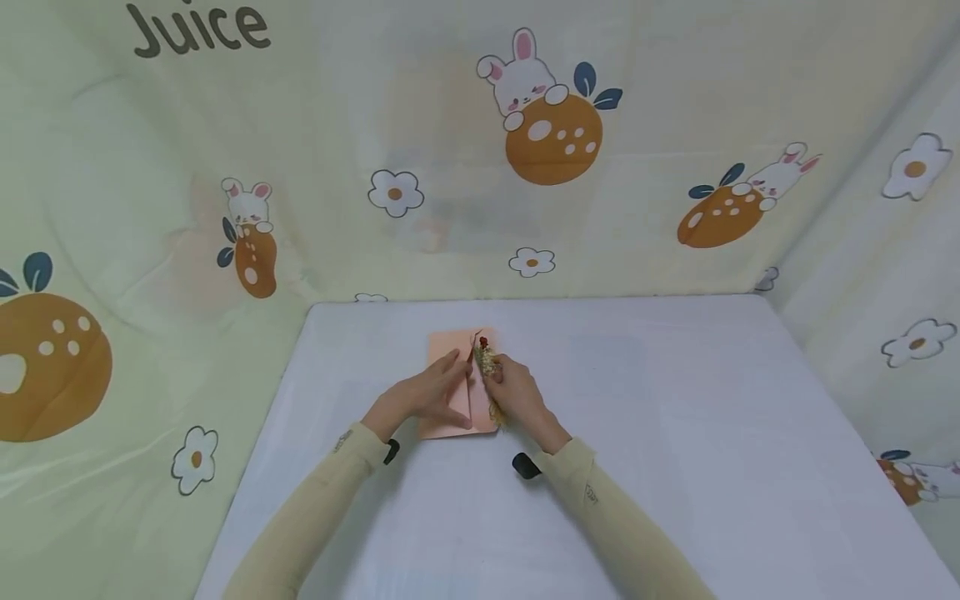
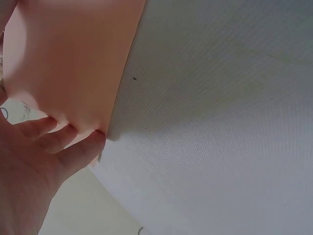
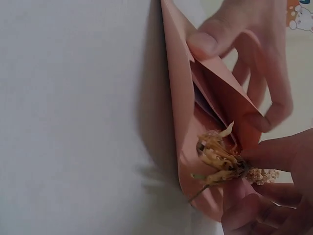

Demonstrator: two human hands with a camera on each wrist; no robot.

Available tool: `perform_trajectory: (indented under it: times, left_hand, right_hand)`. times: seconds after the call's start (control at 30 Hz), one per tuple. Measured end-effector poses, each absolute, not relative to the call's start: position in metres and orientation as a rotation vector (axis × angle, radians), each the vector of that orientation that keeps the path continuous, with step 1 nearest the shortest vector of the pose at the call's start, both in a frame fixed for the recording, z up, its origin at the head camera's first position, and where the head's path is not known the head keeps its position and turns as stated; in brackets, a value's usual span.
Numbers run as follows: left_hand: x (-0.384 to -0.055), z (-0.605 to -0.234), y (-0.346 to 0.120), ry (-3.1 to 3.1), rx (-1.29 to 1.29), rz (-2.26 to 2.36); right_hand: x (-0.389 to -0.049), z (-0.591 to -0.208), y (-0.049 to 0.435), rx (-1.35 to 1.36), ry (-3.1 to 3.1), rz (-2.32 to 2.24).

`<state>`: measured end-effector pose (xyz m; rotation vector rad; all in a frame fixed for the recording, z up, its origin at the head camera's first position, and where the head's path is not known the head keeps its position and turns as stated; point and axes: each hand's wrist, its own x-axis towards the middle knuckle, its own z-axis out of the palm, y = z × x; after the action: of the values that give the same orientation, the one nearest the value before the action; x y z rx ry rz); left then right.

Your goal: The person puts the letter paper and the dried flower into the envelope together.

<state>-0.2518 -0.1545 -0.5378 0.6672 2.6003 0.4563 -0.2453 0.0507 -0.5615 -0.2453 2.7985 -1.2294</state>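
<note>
A pink paper envelope (image 1: 442, 343) lies on the white table, its opening spread along the middle. My left hand (image 1: 426, 394) grips the envelope's flap; in the right wrist view the thumb and a fingertip bear on its edges, holding the mouth apart. Inside the envelope (image 3: 181, 103) a darker sheet edge shows. Between the thumb and fingers of my right hand (image 1: 519, 393) is a small bunch of dried flowers (image 3: 215, 159), pale yellow petals by the opening. Its red tip shows in the head view. The left wrist view shows fingers pressing the envelope's side (image 2: 73, 58).
The white table (image 1: 675, 433) spreads around the envelope. Behind it hangs a pale curtain (image 1: 420, 100) printed with rabbits, oranges and flowers, and it continues along both sides. Dark wrist bands (image 1: 527, 466) show at the sleeve cuffs.
</note>
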Motion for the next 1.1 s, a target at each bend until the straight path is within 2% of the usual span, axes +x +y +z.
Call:
perform_trajectory:
  times: [0.37, 0.77, 1.1]
  left_hand:
    - [-0.254, -0.54, -0.157, 2.607, 0.696, 0.456]
    - [-0.257, -0.537, -0.16, 2.585, 0.67, 0.462]
    - [-0.255, -0.542, -0.161, 2.579, 0.672, 0.536]
  right_hand:
    - [-0.259, -0.568, 0.03, -0.454, 2.687, -1.205]
    - [-0.283, -0.569, 0.042, -0.796, 2.331, -1.224]
    - [-0.289, -0.574, 0.035, -0.773, 2.2, -1.297]
